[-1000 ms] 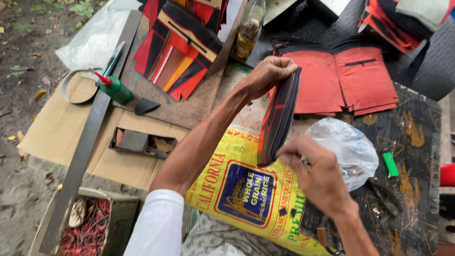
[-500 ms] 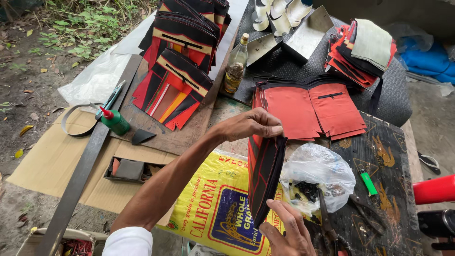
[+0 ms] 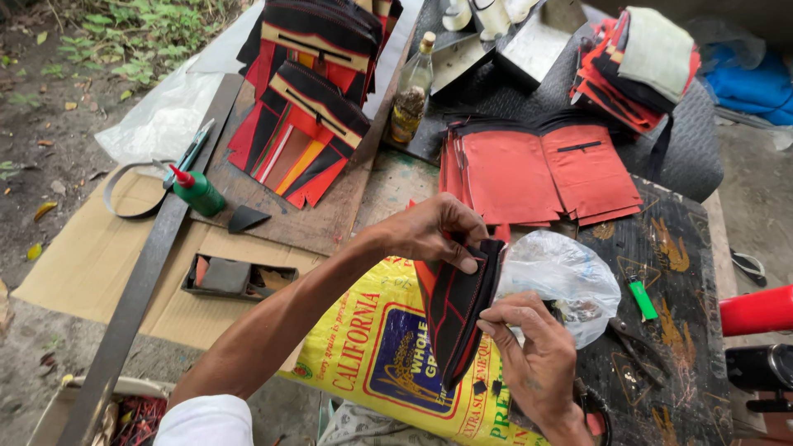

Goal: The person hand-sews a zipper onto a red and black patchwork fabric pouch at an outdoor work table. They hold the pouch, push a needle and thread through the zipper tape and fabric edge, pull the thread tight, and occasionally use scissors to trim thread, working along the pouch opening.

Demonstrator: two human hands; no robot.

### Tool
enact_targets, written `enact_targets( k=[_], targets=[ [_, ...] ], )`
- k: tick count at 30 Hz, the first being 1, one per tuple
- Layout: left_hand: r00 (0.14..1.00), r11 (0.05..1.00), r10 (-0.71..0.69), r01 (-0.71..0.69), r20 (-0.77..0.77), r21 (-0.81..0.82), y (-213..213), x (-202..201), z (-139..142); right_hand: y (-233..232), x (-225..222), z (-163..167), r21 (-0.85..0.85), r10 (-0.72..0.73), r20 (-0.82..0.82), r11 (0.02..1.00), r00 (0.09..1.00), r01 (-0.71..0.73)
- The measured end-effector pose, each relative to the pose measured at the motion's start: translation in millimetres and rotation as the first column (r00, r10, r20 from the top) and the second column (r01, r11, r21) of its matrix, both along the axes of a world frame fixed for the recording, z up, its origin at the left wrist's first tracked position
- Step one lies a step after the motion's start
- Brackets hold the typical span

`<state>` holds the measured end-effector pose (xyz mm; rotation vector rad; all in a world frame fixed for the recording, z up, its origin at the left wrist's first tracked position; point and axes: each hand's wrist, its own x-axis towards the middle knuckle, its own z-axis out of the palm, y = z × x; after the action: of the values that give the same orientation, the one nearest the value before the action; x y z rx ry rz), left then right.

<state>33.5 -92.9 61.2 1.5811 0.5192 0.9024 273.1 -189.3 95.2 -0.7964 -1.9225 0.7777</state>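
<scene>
Up above the yellow sack (image 3: 388,355), the left hand (image 3: 434,231) is pinching the top edge of a black and red stitched piece (image 3: 458,310), holding it upright on edge. Just right of it, the right hand (image 3: 533,355) is touching the piece's side with curled fingers, possibly gripping something small. A clear plastic bag (image 3: 570,281) is lying behind on the desk (image 3: 669,248).
</scene>
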Motion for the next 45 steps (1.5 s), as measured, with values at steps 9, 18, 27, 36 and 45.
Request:
enact_targets(
  k=[9,18,27,36,45],
  targets=[
    [0.994,0.995,-0.08,0.084,-0.07,0.056,-17,16,3,44,2,-4,-0.272,-0.159,-0.214,0.957,0.964,0.098],
    [0.999,0.999,-0.028,0.027,-0.045,-0.018,-24,12,10,72,26,-26,-0.506,0.005,-0.42,0.829,0.907,-0.239],
    [0.998,0.998,-0.045,0.047,-0.038,0.049,-21,14,11,71,18,-23,-0.466,0.049,-0.308,0.863,0.95,-0.196],
    [0.994,1.0,-0.005,0.008,-0.109,0.019,-22,13,11,65,11,-10,-0.412,0.108,-0.233,0.889,0.966,-0.199],
    [0.979,0.971,0.179,-0.16,-0.094,0.179,-23,20,4,66,10,-10,-0.386,0.138,-0.217,0.897,0.966,-0.215]
  ],
)
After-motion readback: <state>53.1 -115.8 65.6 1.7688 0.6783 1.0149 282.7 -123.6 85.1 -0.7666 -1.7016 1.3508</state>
